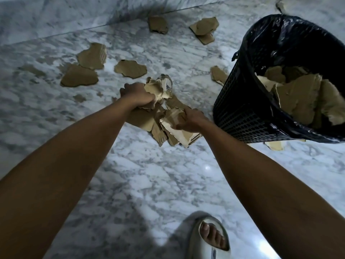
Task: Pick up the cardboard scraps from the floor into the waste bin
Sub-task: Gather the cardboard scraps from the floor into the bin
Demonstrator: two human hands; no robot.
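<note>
Left hand point(139, 95) grips crumpled cardboard scraps point(160, 88), right hand point(190, 119) pinches another scrap point(177, 128) (floor pile), near the waste bin point(242, 113).

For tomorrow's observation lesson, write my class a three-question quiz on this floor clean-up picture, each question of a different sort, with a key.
1. True or false: the waste bin already holds some cardboard.
2. Multiple choice: what is the left hand doing? A) resting flat on the floor B) gripping a bunch of cardboard scraps C) holding the bin's rim
3. Short answer: on which side of the person does the bin stand?

Key
1. True: torn pieces show inside the black liner.
2. B. The right hand likewise grips scraps from the pile on the marble floor.
3. On the right.
</note>
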